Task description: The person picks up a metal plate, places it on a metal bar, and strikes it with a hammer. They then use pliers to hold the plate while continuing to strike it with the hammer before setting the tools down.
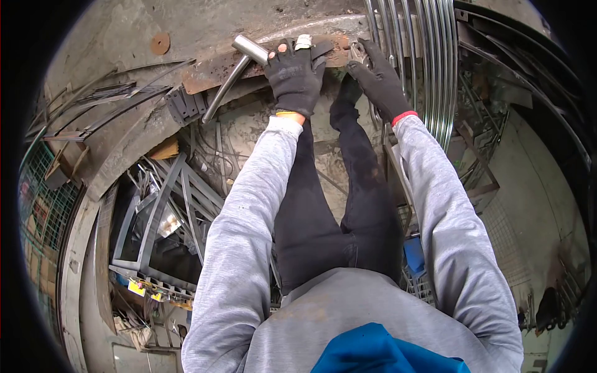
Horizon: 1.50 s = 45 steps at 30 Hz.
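My left hand (292,74), in a black glove with bare fingertips and a whitish wrapping on one finger, rests at the workbench edge. Its fingers are bent down over a dark flat metal piece (321,49), which sticks out to the right beside the thumb. My right hand (378,76), also gloved in black, is closed around a shiny metal tool (357,53) with a rounded, jaw-like end; most of it is hidden by the glove. Just left of my left hand lies a hammer (250,50) with a cylindrical steel head, its metal handle slanting over the edge.
A rusty plate (214,71) runs along the bench edge, with a round rusty disc (160,43) farther back. Long shiny rods (435,68) stand close to my right hand. Thin dark strips (118,93) lie at left, above a metal frame (152,217) and scrap below.
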Motion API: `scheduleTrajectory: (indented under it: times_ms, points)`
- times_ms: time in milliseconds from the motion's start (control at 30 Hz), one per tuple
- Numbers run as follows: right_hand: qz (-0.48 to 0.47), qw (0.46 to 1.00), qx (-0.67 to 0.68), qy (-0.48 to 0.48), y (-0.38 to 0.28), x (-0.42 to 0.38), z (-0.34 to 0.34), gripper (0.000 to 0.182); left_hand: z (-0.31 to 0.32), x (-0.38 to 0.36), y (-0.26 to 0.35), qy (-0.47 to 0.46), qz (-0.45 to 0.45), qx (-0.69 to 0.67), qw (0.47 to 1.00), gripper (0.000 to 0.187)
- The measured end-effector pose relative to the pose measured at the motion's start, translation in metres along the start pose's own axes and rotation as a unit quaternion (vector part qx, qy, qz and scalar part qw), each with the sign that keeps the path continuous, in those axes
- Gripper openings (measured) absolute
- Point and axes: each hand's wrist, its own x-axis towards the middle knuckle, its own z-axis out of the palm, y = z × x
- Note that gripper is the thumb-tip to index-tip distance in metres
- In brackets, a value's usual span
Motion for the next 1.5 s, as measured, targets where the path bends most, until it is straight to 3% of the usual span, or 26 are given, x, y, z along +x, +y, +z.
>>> scheduleTrajectory:
  times_ms: [233,300,333,400,600,733,800,933,1000,1500]
  points:
    - [-0.068,0.988,-0.140,0.001,-0.003,0.014,0.009,0.075,-0.001,0.010,0.000,-0.071,-0.014,-0.001,0.997,0.050]
    - [-0.034,0.995,-0.089,-0.006,-0.008,0.014,0.010,0.072,-0.002,0.012,0.002,-0.183,-0.056,-0.004,0.981,0.045]
    - [-0.036,0.995,-0.091,-0.009,-0.010,0.015,0.011,0.072,0.003,0.009,0.000,-0.182,-0.060,-0.005,0.981,0.045]
    - [-0.019,1.000,-0.018,-0.015,-0.006,0.018,0.016,0.070,0.008,0.003,-0.005,-0.073,0.002,-0.001,0.997,0.042]
    - [0.032,0.999,-0.007,-0.019,0.000,0.026,0.023,0.069,0.016,-0.001,-0.009,-0.039,0.011,-0.014,0.999,0.040]
    - [0.017,1.000,-0.009,-0.005,0.002,0.026,0.027,0.069,0.012,0.000,-0.004,-0.079,-0.010,-0.007,0.997,0.039]
    - [0.003,1.000,-0.012,-0.008,0.001,0.025,0.026,0.070,0.011,0.001,-0.004,-0.009,0.010,-0.011,1.000,0.027]
    - [-0.023,0.997,-0.076,-0.001,-0.002,0.025,0.025,0.072,0.012,0.001,-0.002,-0.042,-0.017,-0.024,0.999,0.026]
    - [-0.006,0.996,-0.089,-0.017,-0.002,0.023,0.022,0.075,0.014,0.002,-0.004,-0.060,-0.011,-0.032,0.998,0.040]
    - [-0.039,0.994,-0.105,0.002,0.003,0.025,0.026,0.068,0.014,-0.002,-0.005,-0.041,-0.001,-0.024,0.999,0.041]
